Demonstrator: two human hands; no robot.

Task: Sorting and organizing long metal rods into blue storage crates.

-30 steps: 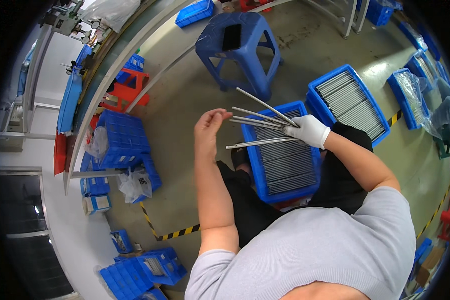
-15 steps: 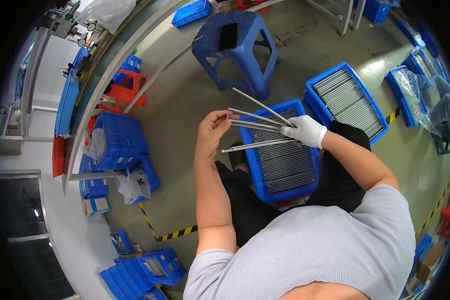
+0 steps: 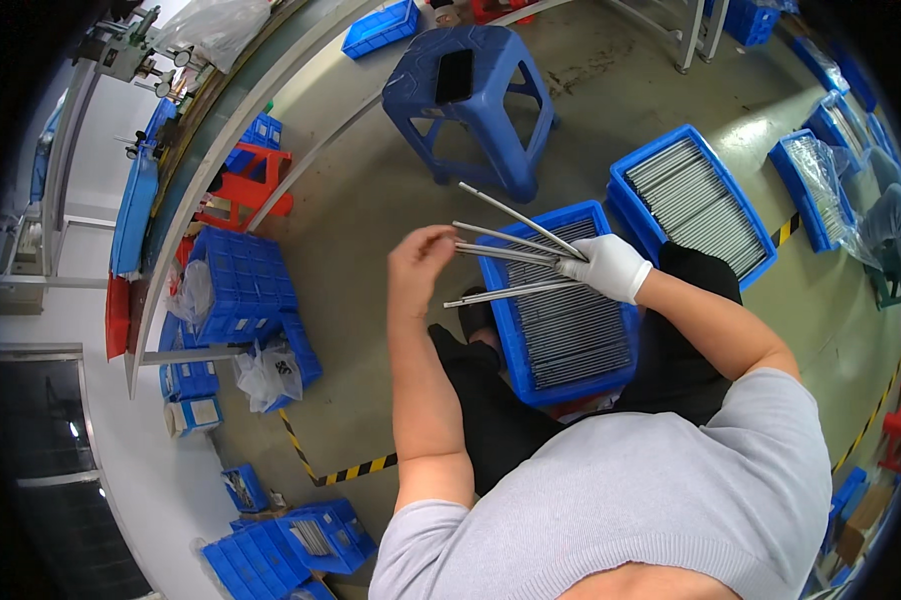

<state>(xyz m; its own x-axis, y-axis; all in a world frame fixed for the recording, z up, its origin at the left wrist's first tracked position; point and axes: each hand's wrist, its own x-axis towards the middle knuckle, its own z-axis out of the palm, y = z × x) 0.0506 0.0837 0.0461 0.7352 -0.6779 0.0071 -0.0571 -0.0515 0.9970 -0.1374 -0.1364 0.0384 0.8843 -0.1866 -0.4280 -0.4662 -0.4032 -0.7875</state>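
Observation:
My right hand, in a white glove, grips several thin metal rods at one end. The rods fan out toward the left, some close together and others spread apart. By their free ends is my bare left hand, its fingers bent and smeared by motion. Whether those fingers touch a rod cannot be made out. Below the held rods, between my legs, a blue crate contains many similar rods lying in rows.
To the right stands another blue crate filled with rods. A blue plastic stool ahead bears a dark phone. Stacked blue bins are at the left under a workbench, with a clear plastic bag. Striped tape marks the floor.
My left hand has shifted slightly left and down, away from the rod ends where its fingertips were. The fanned rods have moved slightly left with my right hand, which keeps its grip.

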